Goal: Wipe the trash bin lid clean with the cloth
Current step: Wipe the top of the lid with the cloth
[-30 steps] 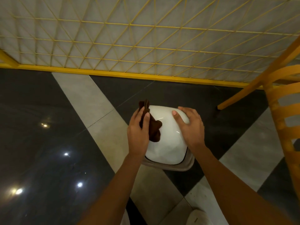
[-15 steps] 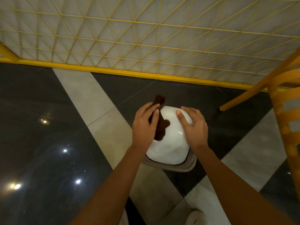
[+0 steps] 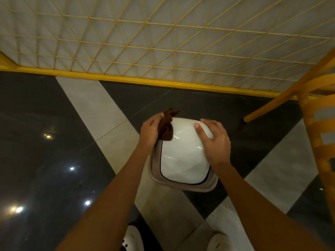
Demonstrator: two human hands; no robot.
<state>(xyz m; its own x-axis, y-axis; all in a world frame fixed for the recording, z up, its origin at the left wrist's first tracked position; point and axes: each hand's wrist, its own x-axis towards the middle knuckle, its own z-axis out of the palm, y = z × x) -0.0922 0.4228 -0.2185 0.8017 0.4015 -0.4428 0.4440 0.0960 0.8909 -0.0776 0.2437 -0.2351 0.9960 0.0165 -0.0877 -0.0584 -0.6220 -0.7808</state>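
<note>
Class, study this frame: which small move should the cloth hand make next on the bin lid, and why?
Probably draw the left hand and its bunched brown cloth toward the person, down the white lid. The cloth sits at the lid's far left edge, the glossy middle and near part lie uncovered, and the right hand rests on the far right.

No readable text or labels appear anywhere.

Dim, warm light; lamp reflections glint on the glossy floor [image 3: 54, 160]; wide-angle bending at the edges; slight softness.
</note>
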